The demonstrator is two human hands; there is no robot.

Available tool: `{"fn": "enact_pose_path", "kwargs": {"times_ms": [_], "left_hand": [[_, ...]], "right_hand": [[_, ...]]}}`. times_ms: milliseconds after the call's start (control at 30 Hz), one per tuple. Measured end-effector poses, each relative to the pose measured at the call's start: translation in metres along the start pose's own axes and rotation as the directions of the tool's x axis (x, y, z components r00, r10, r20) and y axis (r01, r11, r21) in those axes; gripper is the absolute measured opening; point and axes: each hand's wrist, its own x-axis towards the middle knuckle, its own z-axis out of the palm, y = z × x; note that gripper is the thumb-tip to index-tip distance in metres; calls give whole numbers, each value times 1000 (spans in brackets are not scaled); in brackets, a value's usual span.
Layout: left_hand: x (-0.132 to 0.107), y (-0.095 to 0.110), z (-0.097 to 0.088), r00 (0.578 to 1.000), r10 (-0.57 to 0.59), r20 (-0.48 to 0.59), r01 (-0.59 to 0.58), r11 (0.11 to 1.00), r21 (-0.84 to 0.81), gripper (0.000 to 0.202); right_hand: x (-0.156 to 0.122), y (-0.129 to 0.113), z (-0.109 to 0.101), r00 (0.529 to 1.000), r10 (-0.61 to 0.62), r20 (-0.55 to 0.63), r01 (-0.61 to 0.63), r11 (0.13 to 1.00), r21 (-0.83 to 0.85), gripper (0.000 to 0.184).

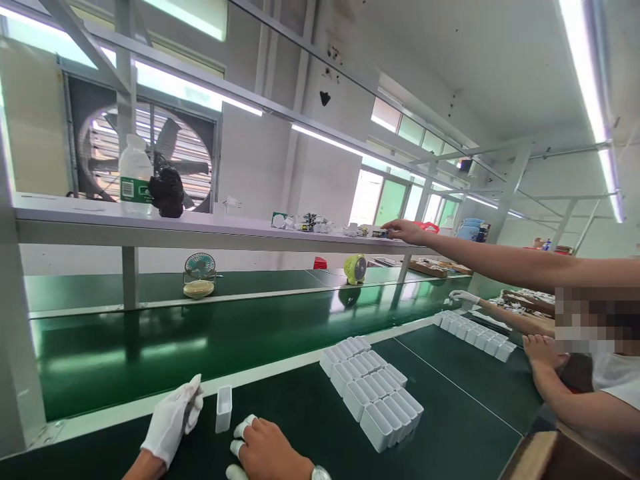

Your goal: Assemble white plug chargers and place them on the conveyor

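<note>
My left hand [173,417], in a white glove, is at the lower left near the bench's pale edge strip. Its fingers are pressed together with the thumb against them; whatever they may hold is hidden. Just right of it, a single small white open-topped box [224,408] stands on the dark green bench top. Below and to the right of that box is my right hand [270,450], bare except for white finger covers, with a watch at the wrist. Its fingers are loosely bent and apart, with nothing visible in them. Rows of similar white boxes [370,387] stand further right.
A green conveyor belt [165,347] runs behind the bench. Above it, a shelf [240,230] carries a bottle [135,175], a black bundle [167,191] and small parts [310,223]. At right, a co-worker's arm [490,260] reaches to the shelf. More white boxes [473,333] and a cardboard box [530,457] are there.
</note>
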Motion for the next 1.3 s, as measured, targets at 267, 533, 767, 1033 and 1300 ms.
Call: {"fn": "enact_pose_path", "kwargs": {"times_ms": [267, 533, 767, 1033, 1300], "left_hand": [[17, -22, -6, 960, -127, 249, 163, 978, -130, 50], [11, -18, -5, 959, -116, 259, 148, 983, -108, 47], [1, -12, -4, 975, -120, 188, 135, 988, -72, 50], [-7, -7, 0, 979, -168, 119, 176, 983, -57, 55], [-8, 3, 7, 980, -109, 168, 127, 987, -102, 58]], "right_hand": [[1, 16, -7, 999, 25, 46, -30, 992, 124, 36], [-4, 16, 13, 995, 99, 6, -98, 973, 210, 28], [-11, 13, 16, 993, 105, -52, -86, 955, 283, 34], [-13, 8, 12, 991, 111, -76, -83, 951, 298, 25], [-14, 13, 26, 987, 105, -118, -67, 954, 292, 26]]}}
